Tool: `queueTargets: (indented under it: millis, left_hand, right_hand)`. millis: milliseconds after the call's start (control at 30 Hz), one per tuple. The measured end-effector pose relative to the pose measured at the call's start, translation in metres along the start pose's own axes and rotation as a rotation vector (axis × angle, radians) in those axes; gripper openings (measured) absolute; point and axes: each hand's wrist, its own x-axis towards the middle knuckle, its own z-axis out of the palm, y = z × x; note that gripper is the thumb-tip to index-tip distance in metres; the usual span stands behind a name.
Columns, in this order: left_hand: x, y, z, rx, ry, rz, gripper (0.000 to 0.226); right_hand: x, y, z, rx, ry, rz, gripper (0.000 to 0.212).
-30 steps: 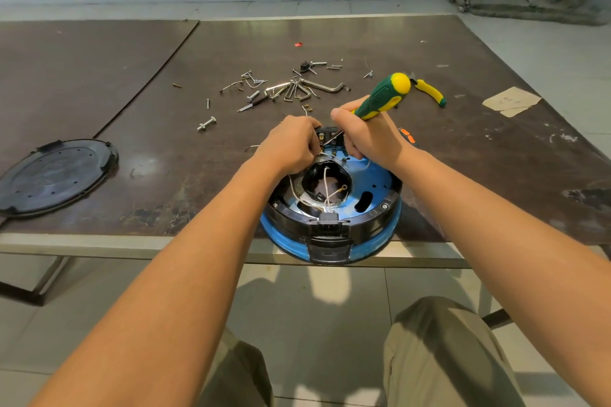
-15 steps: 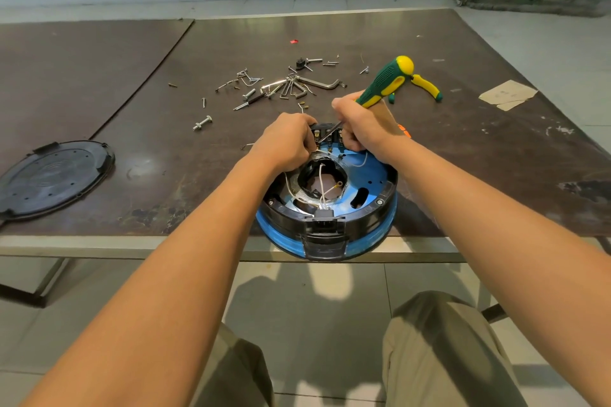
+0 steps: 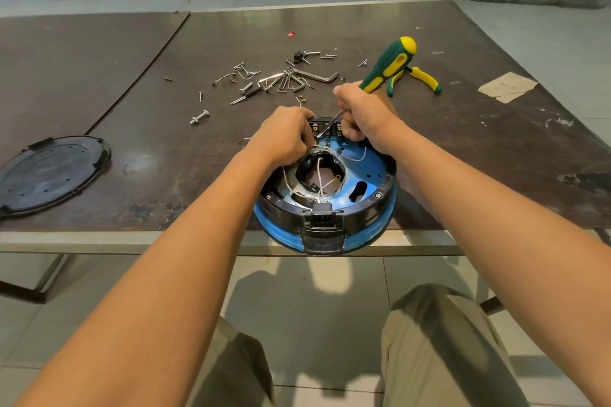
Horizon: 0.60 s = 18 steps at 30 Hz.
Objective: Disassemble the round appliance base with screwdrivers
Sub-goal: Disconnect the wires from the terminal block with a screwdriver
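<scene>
- We see the round appliance base at the near edge of the table, its black front latch hanging out over the edge, open side up.
- Our right hand is wrapped in a fist round the screwdriver. The green and yellow handle juts up and away, and the shaft slants down to the black terminal block at the base's far rim.
- Our left hand lies curled on the far left rim, just beside the shaft tip.
- White wires loop across the base's central opening and run up under the left hand.
- Behind the hands lie hex keys, loose screws, a bolt and a small red piece.
- Pliers with yellow and green grips rest behind the screwdriver handle, which partly covers them.
- A black round cover lies well to the left, cut off by the frame edge, and a paper scrap lies far right.
- Both hands cover the far rim, so the screw head and the shaft tip are hard to make out.
- The left fingertips are tucked out of sight, so we cannot tell whether they pinch a wire or only press on the rim.
</scene>
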Motion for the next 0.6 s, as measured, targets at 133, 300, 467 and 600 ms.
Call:
queueTargets:
  millis: [133, 300, 467, 600]
  left_hand:
    - [-0.001, 0.000, -0.001, 0.003, 0.001, 0.010, 0.026]
    - [-0.001, 0.000, 0.000, -0.004, 0.000, 0.017, 0.026]
    - [-0.003, 0.000, 0.000, -0.012, 0.011, 0.019, 0.028]
    - [-0.002, 0.000, 0.000, -0.027, 0.004, 0.007, 0.033]
  right_hand:
    - [-0.001, 0.002, -0.001, 0.044, -0.017, 0.001, 0.040]
    - [0.002, 0.002, -0.001, 0.070, 0.023, 0.103, 0.035]
    - [0.008, -0.002, 0.000, 0.082, 0.071, 0.171, 0.031]
    - [0.010, 0.003, 0.001, 0.120, 0.088, 0.152, 0.032]
